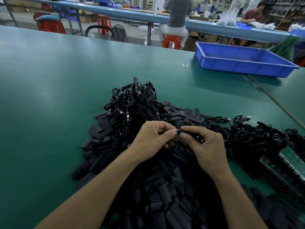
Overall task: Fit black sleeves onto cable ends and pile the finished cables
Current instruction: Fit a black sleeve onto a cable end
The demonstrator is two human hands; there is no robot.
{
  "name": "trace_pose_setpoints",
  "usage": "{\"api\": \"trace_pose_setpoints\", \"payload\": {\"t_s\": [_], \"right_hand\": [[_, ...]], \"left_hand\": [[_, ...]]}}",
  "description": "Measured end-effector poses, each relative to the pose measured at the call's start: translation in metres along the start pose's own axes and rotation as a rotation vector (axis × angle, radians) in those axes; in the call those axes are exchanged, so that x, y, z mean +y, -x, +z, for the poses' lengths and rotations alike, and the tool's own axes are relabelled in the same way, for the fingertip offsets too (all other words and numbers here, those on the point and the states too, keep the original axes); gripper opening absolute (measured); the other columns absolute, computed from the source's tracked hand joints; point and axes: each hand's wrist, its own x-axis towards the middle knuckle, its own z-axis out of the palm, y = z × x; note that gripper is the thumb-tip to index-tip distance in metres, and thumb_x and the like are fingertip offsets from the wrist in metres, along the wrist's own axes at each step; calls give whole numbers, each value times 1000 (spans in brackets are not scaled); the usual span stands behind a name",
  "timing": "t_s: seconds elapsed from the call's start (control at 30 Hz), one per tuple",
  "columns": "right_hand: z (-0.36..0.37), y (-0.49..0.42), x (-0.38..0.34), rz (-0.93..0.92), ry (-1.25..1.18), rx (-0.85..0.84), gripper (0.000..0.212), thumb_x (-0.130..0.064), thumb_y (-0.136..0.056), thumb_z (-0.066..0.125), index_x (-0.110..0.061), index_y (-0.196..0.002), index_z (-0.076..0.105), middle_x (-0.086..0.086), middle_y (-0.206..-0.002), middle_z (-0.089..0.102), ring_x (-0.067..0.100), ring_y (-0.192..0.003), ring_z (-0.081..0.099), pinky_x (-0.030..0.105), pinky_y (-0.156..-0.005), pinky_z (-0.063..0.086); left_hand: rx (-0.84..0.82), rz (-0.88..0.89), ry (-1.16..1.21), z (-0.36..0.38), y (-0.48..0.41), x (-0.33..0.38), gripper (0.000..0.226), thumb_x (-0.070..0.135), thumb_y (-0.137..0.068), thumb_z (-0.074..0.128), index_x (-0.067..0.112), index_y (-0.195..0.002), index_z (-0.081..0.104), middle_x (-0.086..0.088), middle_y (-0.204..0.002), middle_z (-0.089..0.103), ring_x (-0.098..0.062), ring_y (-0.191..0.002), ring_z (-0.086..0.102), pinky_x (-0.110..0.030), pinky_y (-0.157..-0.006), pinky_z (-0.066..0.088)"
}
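Note:
Over a wide heap of loose black sleeves (102, 156), my left hand (153, 138) pinches a cable end between thumb and fingers. My right hand (204, 144) pinches a black sleeve (189, 131) right beside that cable end; whether the two overlap is hidden by my fingertips. Behind my hands rises a pile of coiled black cables (133, 103), some with sleeves on their ends. Another tangle of black cables (250, 134) spreads to the right.
The work lies on a green table (49, 90). A blue plastic tray (244, 63) stands at the back right. Stacked green circuit boards (287, 169) lie at the right edge. Two people sit at a far bench.

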Motion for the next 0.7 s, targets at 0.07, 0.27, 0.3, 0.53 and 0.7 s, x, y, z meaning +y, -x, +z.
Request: {"api": "trace_pose_setpoints", "payload": {"t_s": [0.07,0.27,0.3,0.53,0.7], "right_hand": [[-1,0,1,3,5,7,19,-25,-79,79,-34,-95,75,-11,-93,75,2,-91,70,15,-80,52],[-5,-2,3,27,-4,-28,23,-16,-77,82,-31,-94,77,-10,-92,76,3,-89,71,15,-80,52],[-5,-2,3,39,-7,-44,24,-17,-77,83,-31,-95,77,-9,-93,76,3,-89,71,15,-80,52],[-3,0,0,55,-9,-34,32,-17,-78,83,-35,-103,74,-16,-91,75,2,-88,70,15,-78,52],[2,0,-1,87,15,234,34,-28,-73,86,-36,-103,71,-20,-88,71,7,-83,68,17,-74,53]], "left_hand": [[22,-10,-18,-1,0,-1,11,11,-95,66,16,-88,74,-6,-79,76,-13,-66,70,-20,-59,52],[35,25,-123,1,-1,-5,15,18,-93,70,18,-78,73,-1,-68,73,-9,-57,66,-18,-56,51],[24,31,-126,1,-1,-6,15,17,-93,70,17,-79,74,-1,-68,73,-9,-57,66,-17,-56,50],[25,47,-122,1,-1,-7,14,16,-93,70,17,-80,74,0,-68,73,-10,-57,67,-18,-55,51],[78,58,-110,3,0,-7,18,17,-93,69,23,-76,71,0,-69,74,-11,-58,68,-19,-56,52]]}}
